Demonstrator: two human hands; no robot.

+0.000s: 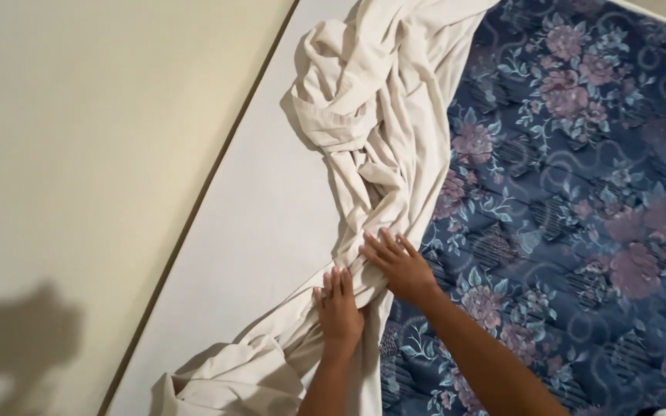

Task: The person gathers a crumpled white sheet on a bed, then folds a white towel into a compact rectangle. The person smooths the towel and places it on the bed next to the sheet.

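Blue quilted mattress with purple flowers [580, 192] fills the right of the head view, beside a pale wall [79, 154]. Along the mattress's left edge lies a bunched cream cotton sheet [371, 123]. Left hand [339, 308] and right hand [398, 266], side by side, press flat on it, fingers spread, gripping nothing.

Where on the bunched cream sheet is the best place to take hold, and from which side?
Probably the twisted narrow band of the cream sheet just ahead of the left hand and right hand, approached from the flowered mattress side. There the cloth is gathered into a rope-like ridge, easy to close fingers around; the flat part near the wall offers no fold.
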